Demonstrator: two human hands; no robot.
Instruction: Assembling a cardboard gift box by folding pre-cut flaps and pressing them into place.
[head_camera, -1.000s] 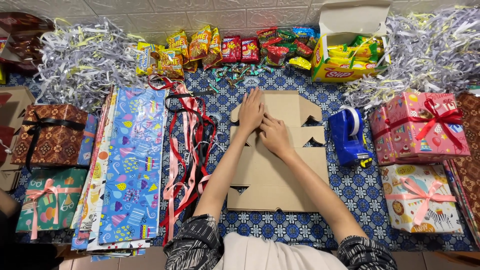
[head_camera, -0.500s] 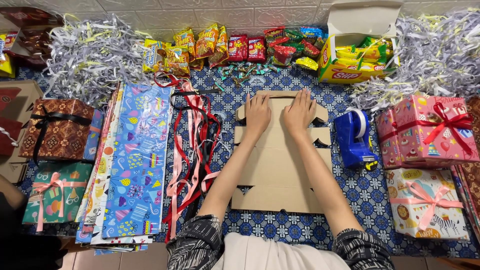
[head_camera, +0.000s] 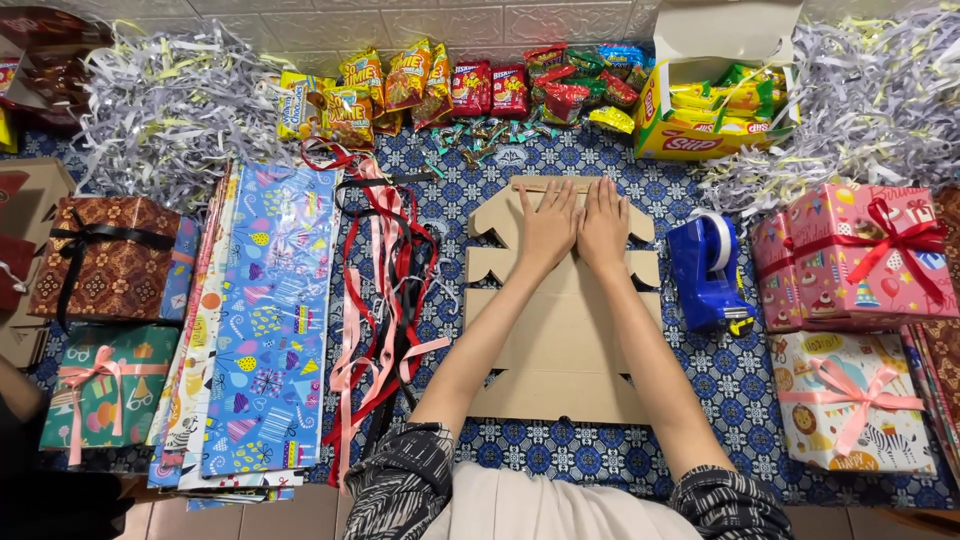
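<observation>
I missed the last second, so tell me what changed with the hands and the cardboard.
Both hands, left hand and right hand, slid up the flat cardboard box blank and now press side by side near its far edge. Nothing gripped or released. Blank, tape dispenser and ribbons stayed put.

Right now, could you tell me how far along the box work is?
Early on. Four wrapped gifts already sit at the sides. In hand: both hands, left hand and right hand, press flat on the unfolded cardboard box. Left: the box lies flat, and the snacks and ribbons lie loose.
</observation>
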